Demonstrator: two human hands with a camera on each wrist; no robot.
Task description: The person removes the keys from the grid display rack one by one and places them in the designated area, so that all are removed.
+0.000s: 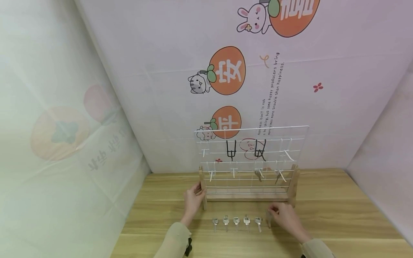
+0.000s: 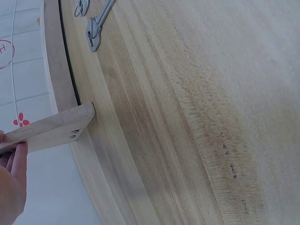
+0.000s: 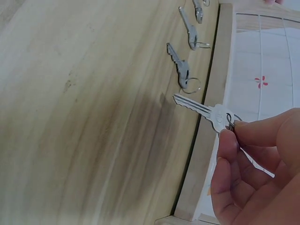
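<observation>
My left hand (image 1: pixel 193 199) grips the wooden side post (image 2: pixel 49 129) of a white wire-grid rack at its left end. At the rack's right front, my right hand (image 1: pixel 285 216) pinches a silver key (image 3: pixel 206 112) by its small ring, thumb against fingertip, the blade pointing away from the hand. In the head view that key is just above the table, to the right of a row of several silver keys (image 1: pixel 236 220). Each lies flat with its head toward the rack. The right wrist view shows the nearest lying key (image 3: pixel 180 70) with its ring (image 3: pixel 192 85).
The rack's wire grid (image 1: pixel 248 163) stands upright on a wooden base rail (image 1: pixel 246 197). White hooks (image 1: pixel 233 173) and black hooks (image 1: pixel 231 150) project from it. Two keys (image 1: pixel 258 175) show at the right-hand hooks. Printed cloth walls (image 1: pixel 174 118) enclose the wood-grain table (image 1: pixel 326 204).
</observation>
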